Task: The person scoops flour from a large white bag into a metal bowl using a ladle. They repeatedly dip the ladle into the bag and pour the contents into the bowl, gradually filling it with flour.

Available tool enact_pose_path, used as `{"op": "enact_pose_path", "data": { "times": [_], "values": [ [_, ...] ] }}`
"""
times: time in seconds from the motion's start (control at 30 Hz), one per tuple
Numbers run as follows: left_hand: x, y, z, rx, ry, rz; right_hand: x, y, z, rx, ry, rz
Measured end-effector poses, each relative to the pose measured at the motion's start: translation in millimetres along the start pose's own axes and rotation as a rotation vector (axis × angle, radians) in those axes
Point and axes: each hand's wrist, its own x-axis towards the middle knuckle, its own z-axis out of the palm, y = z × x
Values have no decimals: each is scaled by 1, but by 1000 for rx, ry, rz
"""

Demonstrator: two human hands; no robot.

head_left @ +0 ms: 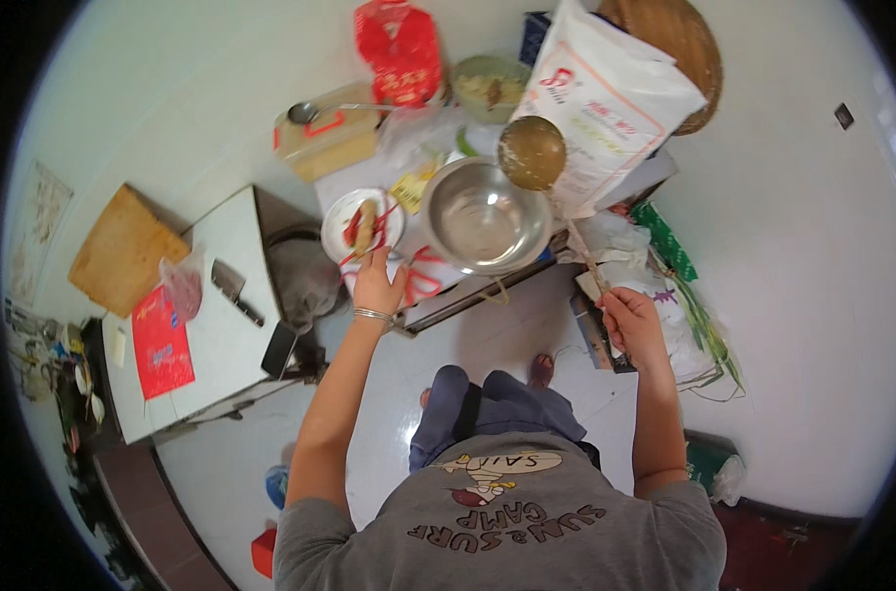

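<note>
My right hand (633,320) is closed round the long handle of a ladle (531,154). Its round, brownish bowl is raised by the far right rim of a shiny metal basin (438,241), beside a large white sack (605,98). My left hand (377,284) lies with its fingers stretched out at the near edge of a white plate (334,219), left of the basin. On that plate sit a piece of ginger (366,225) and some red chillies. The left fingertips are close to the ginger; whether they touch it I cannot tell.
A lidded plastic box (325,153) with a metal spoon (305,113), a red bag (400,54) and a glass bowl (472,74) stand at the back. On the left counter (226,222) lie a cleaver (229,283) and a red sheet (160,345). Green onions (709,325) are at right.
</note>
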Motion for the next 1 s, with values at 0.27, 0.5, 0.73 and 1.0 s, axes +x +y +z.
{"op": "enact_pose_path", "data": {
  "times": [0.27,0.5,0.73,1.0],
  "values": [
    [116,236,70,-241,-38,225,15,-97,-168,-193,76,-194],
    [206,399,126,-129,74,643,59,-157,-293,-477,227,-416],
    [265,440,152,288,-113,738,93,-184,-330,-695,261,-502],
    [224,409,141,463,-65,586,70,-218,-311,-1076,330,-619]
  ]
}}
